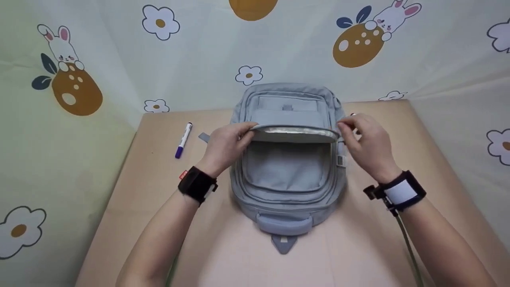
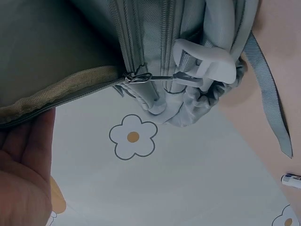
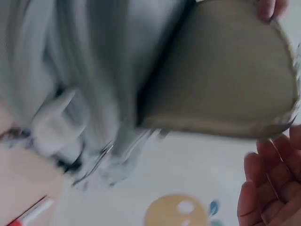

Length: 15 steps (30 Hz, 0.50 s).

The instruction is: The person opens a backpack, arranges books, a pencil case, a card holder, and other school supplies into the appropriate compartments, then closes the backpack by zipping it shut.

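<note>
A light blue-grey backpack (image 1: 287,203) lies on the table with its handle toward me. Its front pocket is unzipped, and the pocket flap (image 1: 299,137) stands raised, showing a pale lining (image 3: 225,70). My left hand (image 1: 227,143) pinches the flap's edge at the left; in the right wrist view its fingertips (image 3: 267,9) show on that edge. My right hand (image 1: 368,141) is beside the flap's right corner, its fingers (image 3: 268,174) loosely bent with nothing seen between them. A zipper pull (image 2: 138,77) hangs at the end of the pocket's zip.
A white marker with a purple cap (image 1: 183,140) lies left of the backpack. In the right wrist view a white marker with a red end (image 3: 33,212) lies on the table (image 1: 151,199). A grey strap (image 2: 268,94) sticks out sideways. Patterned cloth (image 1: 199,59) surrounds the table.
</note>
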Tool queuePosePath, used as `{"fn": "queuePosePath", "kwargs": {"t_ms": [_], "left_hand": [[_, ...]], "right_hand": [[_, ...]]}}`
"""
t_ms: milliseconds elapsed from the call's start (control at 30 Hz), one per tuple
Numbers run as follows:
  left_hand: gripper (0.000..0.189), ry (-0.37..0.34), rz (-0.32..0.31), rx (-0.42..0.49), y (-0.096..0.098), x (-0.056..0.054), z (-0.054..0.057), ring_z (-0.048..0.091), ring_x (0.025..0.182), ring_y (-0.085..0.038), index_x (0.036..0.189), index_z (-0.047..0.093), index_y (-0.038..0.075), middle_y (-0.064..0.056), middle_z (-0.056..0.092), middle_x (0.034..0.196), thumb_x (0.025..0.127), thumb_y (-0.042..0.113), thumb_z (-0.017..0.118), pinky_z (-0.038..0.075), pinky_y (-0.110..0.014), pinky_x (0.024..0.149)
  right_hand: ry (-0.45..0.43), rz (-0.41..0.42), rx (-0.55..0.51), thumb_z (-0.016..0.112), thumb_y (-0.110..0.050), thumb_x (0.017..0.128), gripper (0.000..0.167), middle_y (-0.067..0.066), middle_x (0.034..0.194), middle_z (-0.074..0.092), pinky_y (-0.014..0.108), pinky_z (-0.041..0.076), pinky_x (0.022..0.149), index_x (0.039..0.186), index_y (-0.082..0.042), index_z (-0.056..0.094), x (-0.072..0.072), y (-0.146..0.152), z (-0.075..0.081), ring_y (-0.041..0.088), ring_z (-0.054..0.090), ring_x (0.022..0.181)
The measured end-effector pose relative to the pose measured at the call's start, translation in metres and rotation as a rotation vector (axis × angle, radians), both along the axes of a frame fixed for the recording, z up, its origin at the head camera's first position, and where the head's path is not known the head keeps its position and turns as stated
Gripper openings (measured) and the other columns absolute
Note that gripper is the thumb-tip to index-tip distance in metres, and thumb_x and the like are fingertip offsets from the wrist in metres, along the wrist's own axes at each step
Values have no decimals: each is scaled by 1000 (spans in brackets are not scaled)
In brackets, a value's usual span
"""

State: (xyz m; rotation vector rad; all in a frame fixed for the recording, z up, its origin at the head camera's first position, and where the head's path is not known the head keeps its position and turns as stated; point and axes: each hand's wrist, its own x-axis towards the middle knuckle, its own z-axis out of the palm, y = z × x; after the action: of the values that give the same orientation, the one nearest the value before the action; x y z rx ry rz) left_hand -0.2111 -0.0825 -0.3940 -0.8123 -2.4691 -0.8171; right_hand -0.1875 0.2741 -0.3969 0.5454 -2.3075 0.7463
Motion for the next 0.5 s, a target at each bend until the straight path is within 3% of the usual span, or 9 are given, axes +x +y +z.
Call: {"fn": "queuePosePath", "kwargs": {"t_ms": [67,167,300,400,500], "left_hand": [[23,-18,26,4,1,-2,5,71,88,-18,121,75,11,-4,76,109,101,15,65,56,-40,73],[23,-19,41,10,2,-4,9,71,86,-18,121,75,12,-3,76,108,102,17,64,56,-39,72],[21,-3,56,24,4,-3,11,71,85,-18,118,76,12,-3,76,106,102,17,64,56,-40,71],[21,-5,56,28,7,-2,12,71,85,-18,117,76,11,-3,76,106,101,17,65,56,-39,72],[20,-26,49,26,12,-2,13,70,84,-17,117,76,12,-2,76,106,101,17,65,56,-39,72]], "right_hand": [[-81,-102,5,64,-15,102,17,11,98,71,38,47,71,109,-2,73,-15,19,-6,24,64,84],[-291,-230,63,59,-12,102,22,18,101,71,48,48,71,114,2,71,-38,48,-18,33,64,84],[-538,-327,186,53,-9,100,30,31,106,67,58,49,74,119,10,66,-65,81,-41,47,63,89],[-616,-365,234,53,-11,101,32,34,106,64,60,49,76,119,13,63,-77,94,-60,51,62,90],[-630,-397,276,52,-8,101,25,33,95,63,59,50,69,108,14,63,-82,100,-76,49,62,81]]}}
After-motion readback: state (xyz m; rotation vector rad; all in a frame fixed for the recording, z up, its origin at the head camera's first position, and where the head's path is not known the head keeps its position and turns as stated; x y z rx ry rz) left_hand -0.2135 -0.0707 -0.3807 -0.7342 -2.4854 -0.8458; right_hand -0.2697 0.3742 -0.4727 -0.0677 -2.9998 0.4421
